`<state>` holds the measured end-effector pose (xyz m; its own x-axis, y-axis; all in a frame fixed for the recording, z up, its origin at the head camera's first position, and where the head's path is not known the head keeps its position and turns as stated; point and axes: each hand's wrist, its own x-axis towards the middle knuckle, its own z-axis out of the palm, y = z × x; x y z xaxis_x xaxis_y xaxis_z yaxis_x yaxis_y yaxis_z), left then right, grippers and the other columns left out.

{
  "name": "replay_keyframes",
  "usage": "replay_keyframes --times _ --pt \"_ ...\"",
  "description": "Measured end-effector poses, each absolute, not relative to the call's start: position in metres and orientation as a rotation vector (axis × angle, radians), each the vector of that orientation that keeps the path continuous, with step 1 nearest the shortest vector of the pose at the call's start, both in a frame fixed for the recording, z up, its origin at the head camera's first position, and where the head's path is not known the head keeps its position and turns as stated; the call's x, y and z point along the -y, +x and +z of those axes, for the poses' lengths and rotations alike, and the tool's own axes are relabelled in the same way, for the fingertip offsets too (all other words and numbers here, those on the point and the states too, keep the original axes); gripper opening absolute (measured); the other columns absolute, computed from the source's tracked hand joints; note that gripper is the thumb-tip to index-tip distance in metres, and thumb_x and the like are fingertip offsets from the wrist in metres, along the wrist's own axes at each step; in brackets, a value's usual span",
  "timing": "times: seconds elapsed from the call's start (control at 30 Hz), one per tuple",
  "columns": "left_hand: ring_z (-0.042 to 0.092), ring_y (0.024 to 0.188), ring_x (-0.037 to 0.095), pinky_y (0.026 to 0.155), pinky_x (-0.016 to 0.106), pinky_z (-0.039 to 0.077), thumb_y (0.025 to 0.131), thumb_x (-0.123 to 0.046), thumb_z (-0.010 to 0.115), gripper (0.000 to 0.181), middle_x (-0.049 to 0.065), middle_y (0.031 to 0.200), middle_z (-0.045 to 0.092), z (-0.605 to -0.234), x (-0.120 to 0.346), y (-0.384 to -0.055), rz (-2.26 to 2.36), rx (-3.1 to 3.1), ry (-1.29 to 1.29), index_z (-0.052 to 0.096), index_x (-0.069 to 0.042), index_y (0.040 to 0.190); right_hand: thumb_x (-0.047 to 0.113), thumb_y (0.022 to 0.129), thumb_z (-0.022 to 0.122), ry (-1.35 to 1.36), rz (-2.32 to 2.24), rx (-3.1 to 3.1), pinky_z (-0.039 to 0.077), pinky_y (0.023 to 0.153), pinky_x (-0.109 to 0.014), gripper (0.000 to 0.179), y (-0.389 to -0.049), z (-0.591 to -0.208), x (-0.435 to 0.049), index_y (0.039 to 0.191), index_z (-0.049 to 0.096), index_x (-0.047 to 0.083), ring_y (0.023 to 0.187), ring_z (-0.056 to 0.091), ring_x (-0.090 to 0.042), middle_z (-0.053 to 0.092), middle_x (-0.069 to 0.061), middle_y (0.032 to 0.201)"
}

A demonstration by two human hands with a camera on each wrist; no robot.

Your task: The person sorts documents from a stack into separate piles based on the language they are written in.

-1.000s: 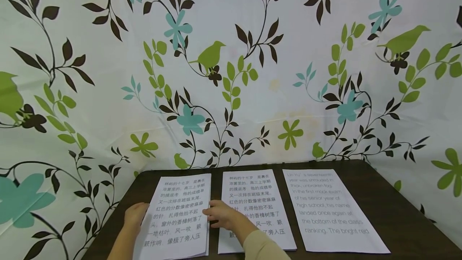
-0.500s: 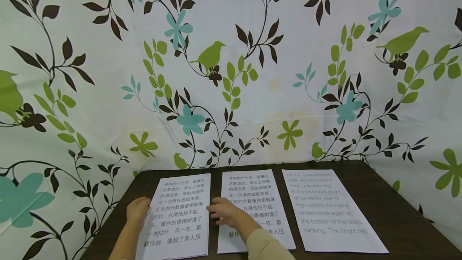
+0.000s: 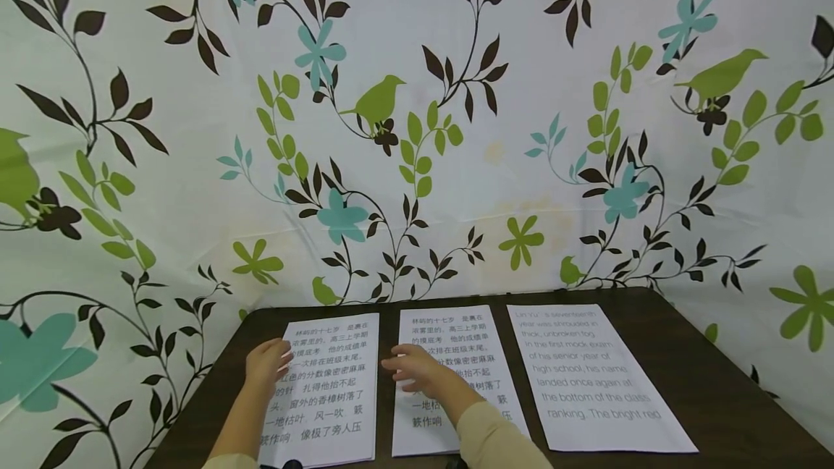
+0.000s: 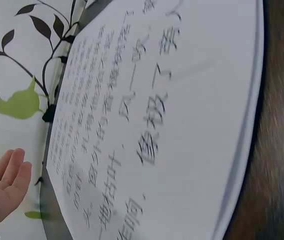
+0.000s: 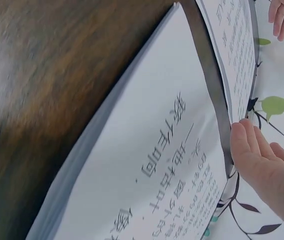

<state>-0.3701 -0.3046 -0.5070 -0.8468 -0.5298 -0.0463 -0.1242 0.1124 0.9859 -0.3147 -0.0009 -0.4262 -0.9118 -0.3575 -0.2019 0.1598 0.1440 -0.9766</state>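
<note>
Three stacks of printed paper lie in a row on a dark wooden table [image 3: 730,382]. Over the upper left edge of the left stack [image 3: 326,411] hovers my left hand [image 3: 266,364], fingers extended and holding nothing; the left wrist view shows this hand [image 4: 4,187] raised apart from the sheets. My right hand [image 3: 417,369] is above the left side of the middle stack [image 3: 449,331], covering some of its text. In the right wrist view the right hand [image 5: 262,157] has straight, relaxed fingers and grips nothing.
At the right lies a stack with English text [image 3: 599,382]; the other two bear Chinese characters. A cloth [image 3: 417,129] patterned with leaves, birds and flowers hangs behind the table's back edge. Narrow strips of table separate the stacks.
Both hands have left the edges of the left stack and risen. The left hand moved up and right over the paper; the right hand moved slightly right and up.
</note>
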Motion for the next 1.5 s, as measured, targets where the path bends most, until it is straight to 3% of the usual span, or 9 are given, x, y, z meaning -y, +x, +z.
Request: replay_keyframes --times 0.3,0.53,1.03,1.23,1.5 --pt "0.046 0.103 0.036 0.084 0.047 0.037 0.080 -0.033 0.054 0.063 0.021 0.117 0.043 -0.495 0.289 -0.377 -1.910 2.049 0.559 0.032 0.002 0.129 0.019 0.078 0.061 -0.142 -1.826 -2.049 0.042 0.078 -0.048 0.056 -0.320 -0.421 -0.014 0.123 0.039 -0.006 0.096 0.050 -0.037 0.054 -0.016 0.105" --pt "0.050 0.099 0.032 0.073 0.038 0.046 0.079 -0.035 0.056 0.062 0.019 0.115 0.046 -0.495 0.276 -0.385 -1.922 2.120 0.508 0.036 0.000 0.126 0.019 0.079 0.060 -0.128 -1.850 -2.035 0.041 0.079 -0.048 0.058 -0.324 -0.419 -0.030 0.124 0.036 -0.008 0.099 0.048 -0.039 0.053 -0.017 0.105" --pt "0.048 0.103 0.033 0.077 0.038 0.045 0.076 -0.038 0.059 0.069 0.018 0.118 0.045 -0.484 0.245 -0.388 -2.027 2.140 0.411 0.033 -0.002 0.129 0.024 0.079 0.061 -0.057 -1.845 -2.136 0.041 0.079 -0.046 0.061 -0.330 -0.414 -0.057 0.126 0.035 -0.006 0.099 0.048 -0.037 0.048 -0.020 0.110" --pt "0.050 0.101 0.031 0.074 0.038 0.047 0.078 -0.037 0.059 0.068 0.023 0.118 0.045 -0.469 0.228 -0.374 -2.043 2.154 0.372 0.033 0.002 0.127 0.023 0.080 0.059 -0.029 -1.835 -2.140 0.040 0.080 -0.047 0.060 -0.331 -0.416 -0.068 0.126 0.033 -0.006 0.099 0.047 -0.037 0.049 -0.019 0.109" --pt "0.047 0.103 0.037 0.083 0.046 0.040 0.086 -0.025 0.049 0.055 0.028 0.119 0.041 -0.427 0.190 -0.337 -2.093 2.218 0.369 0.032 0.009 0.125 0.023 0.080 0.059 -0.008 -1.864 -2.121 0.039 0.082 -0.047 0.063 -0.333 -0.418 -0.081 0.127 0.031 -0.008 0.102 0.045 -0.039 0.047 -0.022 0.111"
